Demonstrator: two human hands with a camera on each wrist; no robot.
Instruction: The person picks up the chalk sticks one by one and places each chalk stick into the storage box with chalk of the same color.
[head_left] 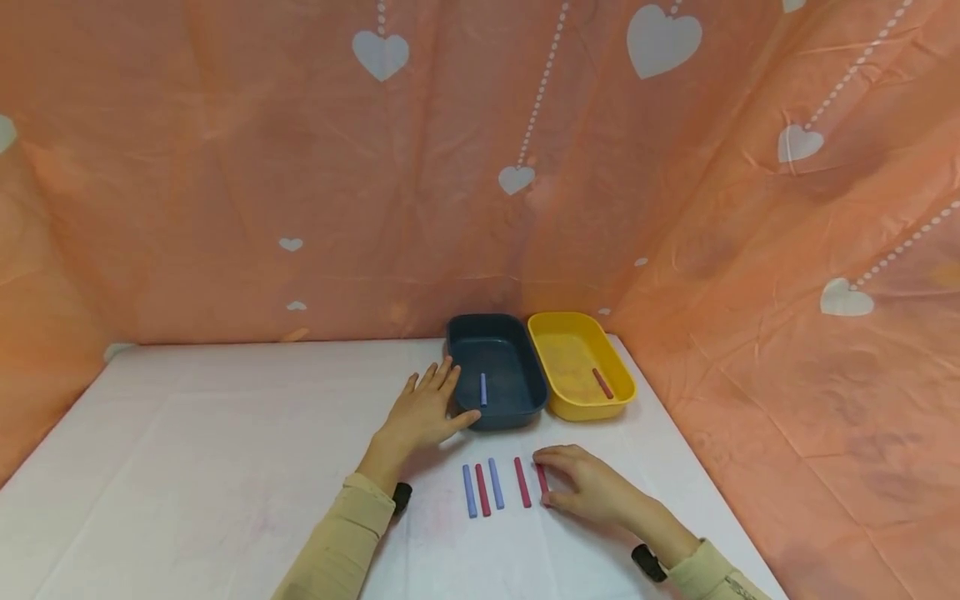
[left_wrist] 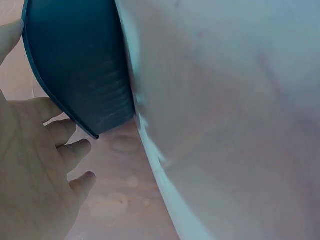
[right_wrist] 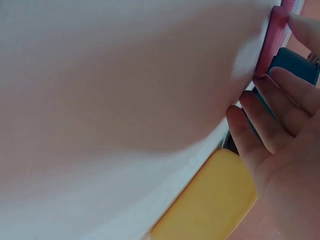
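My right hand (head_left: 588, 483) reaches over a red chalk stick (head_left: 542, 477) at the right end of a row on the white table. Its thumb and a fingertip pinch the stick lengthwise, one at each end, as the right wrist view shows on the red chalk (right_wrist: 272, 42). My left hand (head_left: 422, 414) is spread, fingers extended, along the left side of a dark blue tray (head_left: 501, 422), thumb by its near corner. Left in the row are a blue stick (head_left: 469, 492), a red stick (head_left: 483, 490), another blue stick (head_left: 496, 483) and another red stick (head_left: 522, 482).
A yellow tray (head_left: 588, 411) stands right of the dark blue one, holding a red stick (head_left: 603, 383). One blue stick (head_left: 483, 390) lies inside the dark blue tray. Orange cloth (head_left: 450, 208) with white hearts hangs behind and beside the white table (head_left: 225, 450).
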